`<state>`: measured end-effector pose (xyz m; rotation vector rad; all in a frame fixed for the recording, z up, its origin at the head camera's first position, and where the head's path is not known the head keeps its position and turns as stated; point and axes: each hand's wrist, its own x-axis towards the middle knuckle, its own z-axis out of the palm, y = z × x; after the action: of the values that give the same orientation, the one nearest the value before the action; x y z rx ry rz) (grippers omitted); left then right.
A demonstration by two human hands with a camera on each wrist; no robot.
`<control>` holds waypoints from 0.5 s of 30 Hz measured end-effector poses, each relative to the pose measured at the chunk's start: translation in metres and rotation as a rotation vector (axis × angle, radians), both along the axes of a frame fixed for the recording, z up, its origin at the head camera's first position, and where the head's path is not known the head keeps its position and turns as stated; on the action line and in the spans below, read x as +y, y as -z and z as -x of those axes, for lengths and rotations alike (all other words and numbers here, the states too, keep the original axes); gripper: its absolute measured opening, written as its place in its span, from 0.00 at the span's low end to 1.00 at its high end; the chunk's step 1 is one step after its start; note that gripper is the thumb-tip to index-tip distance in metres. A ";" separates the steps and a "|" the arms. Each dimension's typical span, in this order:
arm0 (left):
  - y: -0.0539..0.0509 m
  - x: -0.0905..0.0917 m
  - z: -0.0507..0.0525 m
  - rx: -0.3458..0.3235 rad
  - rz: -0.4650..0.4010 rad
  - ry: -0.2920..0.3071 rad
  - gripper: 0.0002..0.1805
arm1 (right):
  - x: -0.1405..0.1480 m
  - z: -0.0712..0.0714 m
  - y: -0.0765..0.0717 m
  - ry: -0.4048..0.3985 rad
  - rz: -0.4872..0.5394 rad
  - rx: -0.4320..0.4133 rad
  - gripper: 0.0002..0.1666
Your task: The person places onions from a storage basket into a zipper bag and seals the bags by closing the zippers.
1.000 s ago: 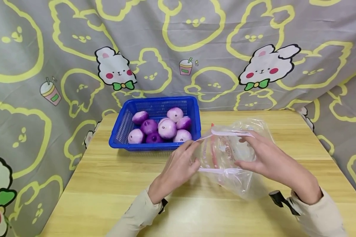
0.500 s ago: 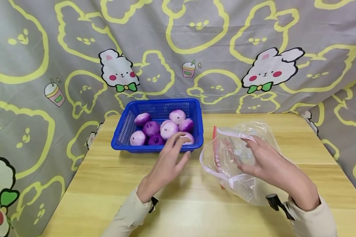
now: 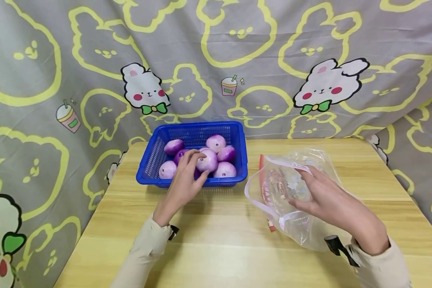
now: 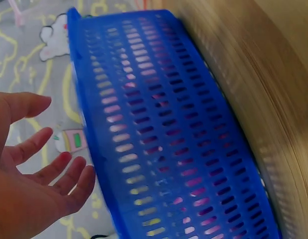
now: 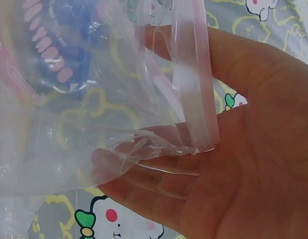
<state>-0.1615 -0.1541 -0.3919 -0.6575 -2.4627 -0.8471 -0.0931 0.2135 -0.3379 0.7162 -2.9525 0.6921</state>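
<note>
In the head view my left hand (image 3: 187,176) reaches over a blue plastic basket (image 3: 234,180), its fingers bent loosely beside a peeled purple onion (image 3: 208,161). The left wrist view shows that hand (image 4: 39,169) with fingers apart, above the basket's slotted wall (image 4: 159,124); no onion shows in its grasp there. My right hand (image 3: 327,200) is at the mouth of a clear zip bag (image 3: 284,188), thumb and fingers spread apart. Seen from the right wrist, the bag's zip strip (image 5: 196,84) crosses that hand (image 5: 238,134), and plastic covers its fingertips.
Several more peeled purple onions (image 3: 225,170) lie in the basket. The basket stands at the back left of the wooden table (image 3: 219,244). Behind it hangs a grey curtain (image 3: 209,96) with cartoon prints.
My left hand has let go of the bag's rim and moved left over the onions in the basket. My right hand stays at the bag, whose mouth remains spread.
</note>
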 end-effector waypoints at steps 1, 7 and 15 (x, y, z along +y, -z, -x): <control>0.001 -0.001 0.003 -0.006 0.011 -0.003 0.22 | 0.001 0.000 0.000 0.001 0.000 0.002 0.47; 0.007 -0.001 0.019 -0.025 0.062 0.002 0.28 | 0.007 0.001 0.000 0.019 0.003 -0.020 0.47; 0.004 -0.001 0.036 -0.100 0.046 0.043 0.26 | 0.009 0.003 -0.001 0.034 -0.011 -0.055 0.49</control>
<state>-0.1976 -0.1550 -0.3959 -0.7027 -2.5728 -0.8619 -0.0956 0.2221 -0.3366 0.6562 -3.0125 0.7055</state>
